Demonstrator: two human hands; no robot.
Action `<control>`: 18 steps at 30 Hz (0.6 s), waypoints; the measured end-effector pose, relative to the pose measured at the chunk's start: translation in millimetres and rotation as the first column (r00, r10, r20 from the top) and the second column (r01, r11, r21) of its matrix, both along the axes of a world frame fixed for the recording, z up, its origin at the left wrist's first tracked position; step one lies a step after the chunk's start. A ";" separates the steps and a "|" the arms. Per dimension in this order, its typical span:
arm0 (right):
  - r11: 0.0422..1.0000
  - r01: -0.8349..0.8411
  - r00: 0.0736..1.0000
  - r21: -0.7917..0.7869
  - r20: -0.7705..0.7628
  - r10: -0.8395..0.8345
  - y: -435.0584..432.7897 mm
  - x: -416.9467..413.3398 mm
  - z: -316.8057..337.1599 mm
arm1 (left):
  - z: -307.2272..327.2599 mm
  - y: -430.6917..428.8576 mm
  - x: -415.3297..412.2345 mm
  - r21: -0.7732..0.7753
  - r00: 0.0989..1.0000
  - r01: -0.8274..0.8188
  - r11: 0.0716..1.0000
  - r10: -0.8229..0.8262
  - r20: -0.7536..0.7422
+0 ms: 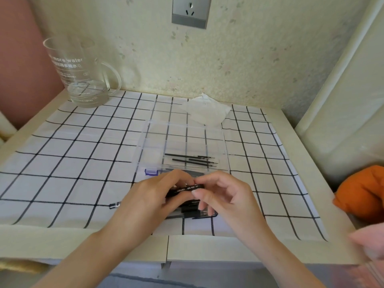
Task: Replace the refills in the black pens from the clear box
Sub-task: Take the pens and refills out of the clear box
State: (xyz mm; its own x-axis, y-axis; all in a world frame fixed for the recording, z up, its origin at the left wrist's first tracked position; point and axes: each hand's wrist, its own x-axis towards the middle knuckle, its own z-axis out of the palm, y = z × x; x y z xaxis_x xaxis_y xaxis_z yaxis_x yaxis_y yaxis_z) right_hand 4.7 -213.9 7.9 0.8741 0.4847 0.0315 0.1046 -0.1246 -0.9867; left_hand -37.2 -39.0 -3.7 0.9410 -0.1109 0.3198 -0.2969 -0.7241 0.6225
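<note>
Black pen (188, 189), white print along the barrel, held level just above the checked cloth (68, 163), near the table's front edge. Left hand (153, 196) wrapped over its left half, fingers clamped on the barrel; right hand (222, 196) pinching the right end between thumb and fingertips. More black pens (191, 210) lying underneath on the cloth. Directly behind, open clear box (182, 142) with loose black refills (193, 161) inside. Farther back, crumpled white tissue (205, 111); far left corner, clear water jug (81, 73).
</note>
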 end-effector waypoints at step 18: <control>0.998 0.007 0.997 0.059 0.076 -0.011 -5.3 5.3 3.5 | 4.0 -1.0 2.5 0.066 0.999 -0.036 0.997 0.036 -0.004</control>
